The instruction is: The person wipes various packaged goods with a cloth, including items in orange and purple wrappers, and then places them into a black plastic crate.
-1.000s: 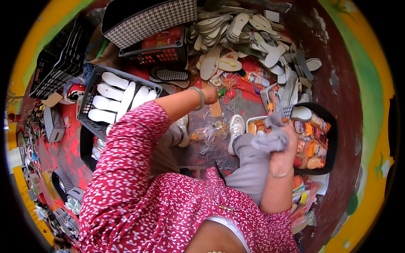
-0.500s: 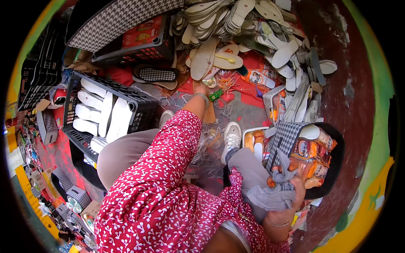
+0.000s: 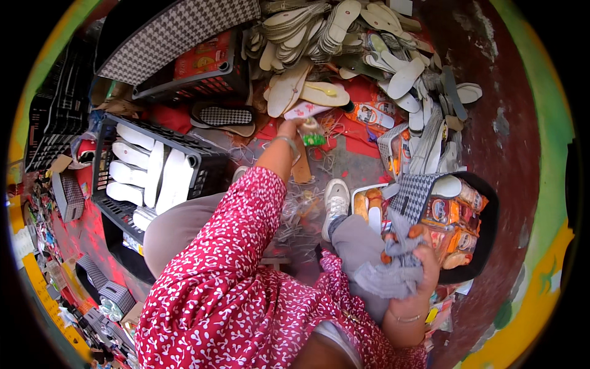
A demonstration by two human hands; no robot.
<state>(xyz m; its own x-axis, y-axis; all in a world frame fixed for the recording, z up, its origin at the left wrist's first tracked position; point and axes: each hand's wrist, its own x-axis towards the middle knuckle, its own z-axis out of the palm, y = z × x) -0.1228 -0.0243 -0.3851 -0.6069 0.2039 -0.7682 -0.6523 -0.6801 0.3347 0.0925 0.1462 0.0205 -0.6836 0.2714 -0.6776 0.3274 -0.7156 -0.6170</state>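
Note:
My left hand [image 3: 289, 129] reaches forward to the floor, its fingers closed and partly hidden. Right beside it are a small pale packet [image 3: 311, 126] with a bright green end and a white insole [image 3: 305, 110] with red print; which of them the fingers grip does not show. Over my right knee, my right hand [image 3: 428, 273] is closed around a crumpled grey cloth [image 3: 388, 272], with fingertips poking out of its folds. A houndstooth-patterned box [image 3: 415, 198] holding orange packets [image 3: 452, 237] stands close to that hand.
Piled insoles [image 3: 295, 31] fill the far side. At left stands a black crate [image 3: 206, 161] of white insoles [image 3: 174, 178]; behind it is another crate [image 3: 224, 79] under a patterned panel [image 3: 178, 37]. Loose string [image 3: 301, 206] litters the floor near my shoe [image 3: 336, 203].
The white insole with red print now shows just beyond my left hand. The green-ended packet sits more upright beside the fingers. My right hand and the cloth have shifted slightly left and up.

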